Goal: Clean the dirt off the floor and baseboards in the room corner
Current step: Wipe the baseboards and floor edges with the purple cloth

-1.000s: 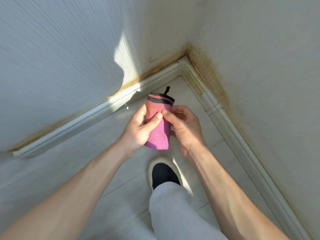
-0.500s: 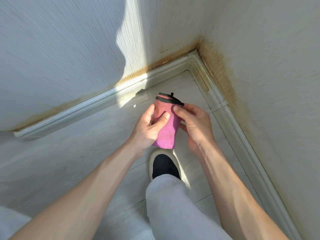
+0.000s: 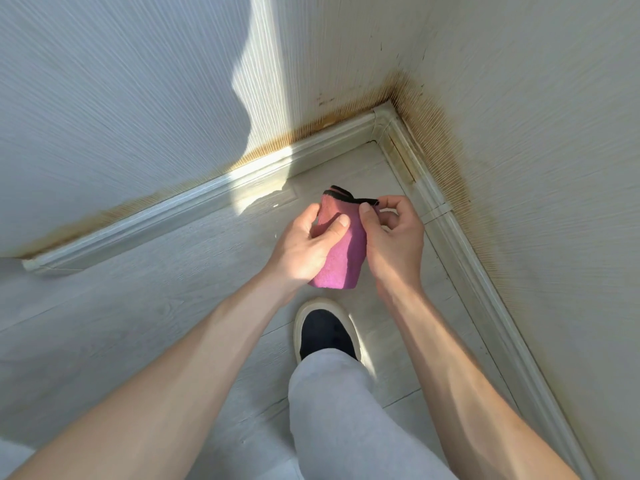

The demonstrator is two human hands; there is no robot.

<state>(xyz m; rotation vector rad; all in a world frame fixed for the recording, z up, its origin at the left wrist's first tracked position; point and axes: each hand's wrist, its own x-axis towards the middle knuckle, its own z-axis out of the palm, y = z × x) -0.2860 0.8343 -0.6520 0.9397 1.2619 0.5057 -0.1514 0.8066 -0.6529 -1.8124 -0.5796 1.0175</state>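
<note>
Two hands, head view: both held a folded pink cloth above the floor, short of the corner.
Left hand: fingers curled round the cloth's left side, thumb pressed on its front.
Right hand: thumb and forefinger pinched the cloth's black-trimmed top edge.
Baseboards: pale, meeting at the corner; brown staining ran along the walls just above them.
Shoe: dark with a white sole, planted on the floor below the cloth.
</note>
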